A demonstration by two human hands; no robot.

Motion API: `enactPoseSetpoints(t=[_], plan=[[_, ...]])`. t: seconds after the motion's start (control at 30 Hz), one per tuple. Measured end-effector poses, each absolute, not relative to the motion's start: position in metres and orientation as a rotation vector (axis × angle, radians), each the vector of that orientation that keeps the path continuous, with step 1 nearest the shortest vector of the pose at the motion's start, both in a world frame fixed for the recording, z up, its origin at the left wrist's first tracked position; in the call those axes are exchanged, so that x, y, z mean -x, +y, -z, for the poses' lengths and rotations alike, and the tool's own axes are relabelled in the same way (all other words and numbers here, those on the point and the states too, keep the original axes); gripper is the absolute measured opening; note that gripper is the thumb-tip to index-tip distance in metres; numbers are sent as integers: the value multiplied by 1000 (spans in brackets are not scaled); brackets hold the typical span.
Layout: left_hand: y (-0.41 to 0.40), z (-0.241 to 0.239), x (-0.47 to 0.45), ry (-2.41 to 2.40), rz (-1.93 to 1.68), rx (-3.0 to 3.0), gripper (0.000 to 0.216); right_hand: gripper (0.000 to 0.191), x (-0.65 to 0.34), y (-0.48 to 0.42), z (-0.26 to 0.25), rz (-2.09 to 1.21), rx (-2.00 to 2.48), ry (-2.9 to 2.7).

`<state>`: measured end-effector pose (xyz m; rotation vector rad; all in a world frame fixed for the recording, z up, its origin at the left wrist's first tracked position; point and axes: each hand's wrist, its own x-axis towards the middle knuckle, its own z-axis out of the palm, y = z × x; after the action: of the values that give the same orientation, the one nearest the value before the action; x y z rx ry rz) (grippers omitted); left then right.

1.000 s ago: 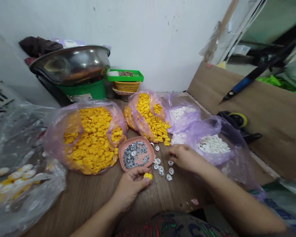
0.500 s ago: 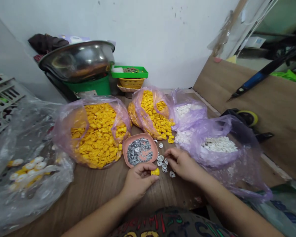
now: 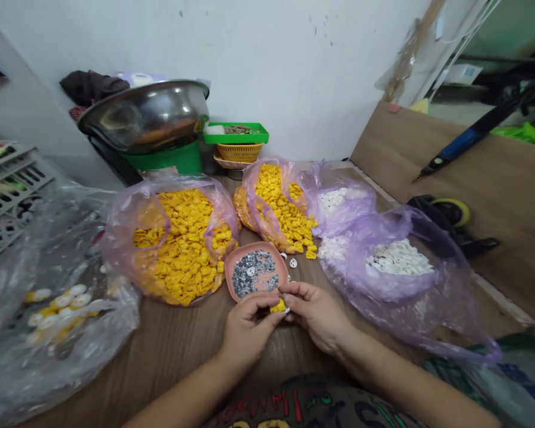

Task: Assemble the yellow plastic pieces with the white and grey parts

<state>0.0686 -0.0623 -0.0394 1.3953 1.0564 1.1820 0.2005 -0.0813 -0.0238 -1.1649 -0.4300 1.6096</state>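
Between thumb and fingers, my left hand [image 3: 251, 326] pinches a small yellow plastic piece [image 3: 277, 307]. My right hand [image 3: 314, 312] is closed against it, holding a small white plastic piece [image 3: 287, 310] at the yellow one's right side. The fingertips of both hands nearly meet and partly cover the two pieces. Just beyond them is a pink tray [image 3: 230, 279] of small grey metal-looking bits, with one white piece on top. A loose white piece with holes [image 3: 293, 263] lies right of the tray; my right hand hides others nearby.
Behind the tray stand two purple bags of yellow pieces [image 3: 185, 249] [image 3: 279, 199]. Bags of white pieces [image 3: 401, 258] sit at right. A clear bag [image 3: 62, 309] holds yellow-and-white pieces at left. A blue electric screwdriver [image 3: 468, 139] hangs at upper right, above a tape roll [image 3: 452, 213].
My right hand has lifted a white piece from the loose ones on the table and moved left to the yellow piece in my left hand. The view has shifted slightly.
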Motion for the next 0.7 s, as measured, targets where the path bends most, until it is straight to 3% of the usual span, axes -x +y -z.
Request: enactPoseSetpoints(t=[0.17,0.4,0.7], plan=[[-62,37,-69,1133,-1192,-1349,13,30,-200,-81,28,-1699,1055,-215],[-64,30,-75,965,-1008,-686,28,11,-195,-75,34,-1043,1272,-567],[-64,30,-74,790,-997,-403,29,12,-188,-87,26,-1134,1067,-745]])
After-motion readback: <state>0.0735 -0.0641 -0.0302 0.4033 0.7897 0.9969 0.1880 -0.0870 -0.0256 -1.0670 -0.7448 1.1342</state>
